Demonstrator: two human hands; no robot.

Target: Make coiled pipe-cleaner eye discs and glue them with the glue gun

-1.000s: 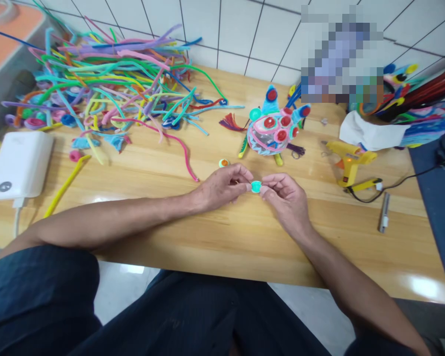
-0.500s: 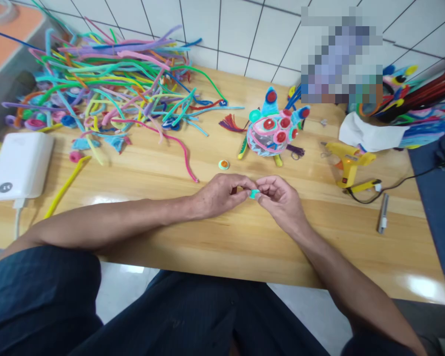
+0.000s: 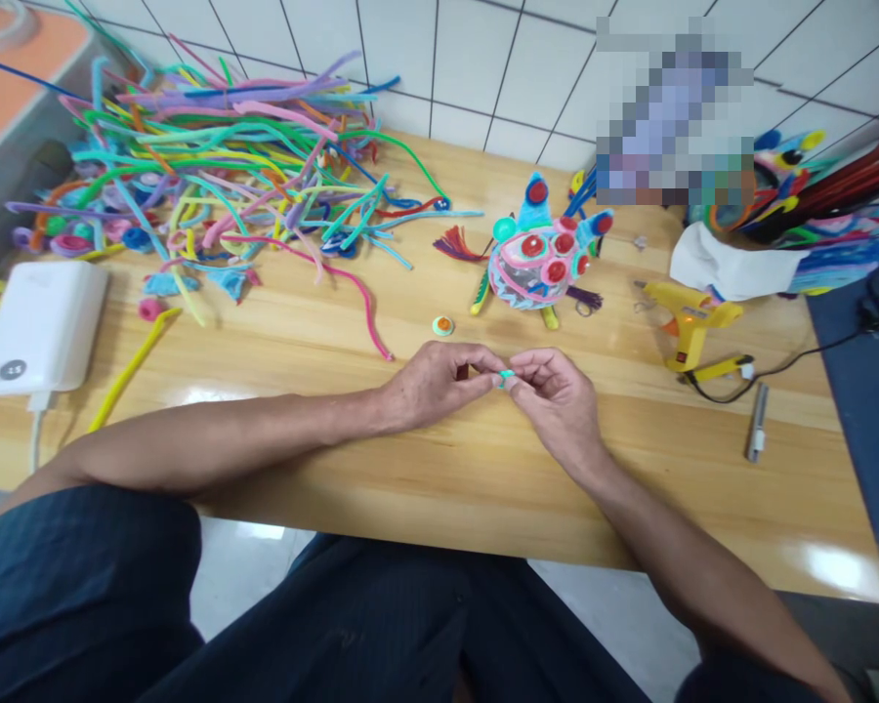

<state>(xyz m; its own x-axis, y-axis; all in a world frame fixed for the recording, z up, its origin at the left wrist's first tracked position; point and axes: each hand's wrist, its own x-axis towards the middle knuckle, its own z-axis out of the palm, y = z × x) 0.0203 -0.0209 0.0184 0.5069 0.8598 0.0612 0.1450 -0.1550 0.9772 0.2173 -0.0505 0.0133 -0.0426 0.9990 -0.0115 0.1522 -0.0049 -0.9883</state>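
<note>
Between my two hands is a small turquoise-green piece of pipe cleaner (image 3: 506, 376), mostly covered by the fingertips. My left hand (image 3: 446, 386) pinches it from the left with thumb and forefinger. From the other side, the thumb and fingers of my right hand (image 3: 553, 395) are closed on it too. Just beyond the left hand lies a small round disc (image 3: 443, 325) with an orange middle and a pale green rim. Farther back stands a colourful animal-like figure (image 3: 538, 259) with red round spots, blue pointed ears and tassels at its sides.
A big tangle of pipe cleaners (image 3: 212, 176) covers the back left, beside a white power bank (image 3: 40, 327). On the right lie a yellow glue gun (image 3: 689, 317) with its cord, a grey utility knife (image 3: 757, 422) and white paper (image 3: 732, 264). Behind is a tiled wall (image 3: 469, 68).
Both hands stay in nearly the same place. The green piece has turned slightly between the fingertips, and less of it shows now.
</note>
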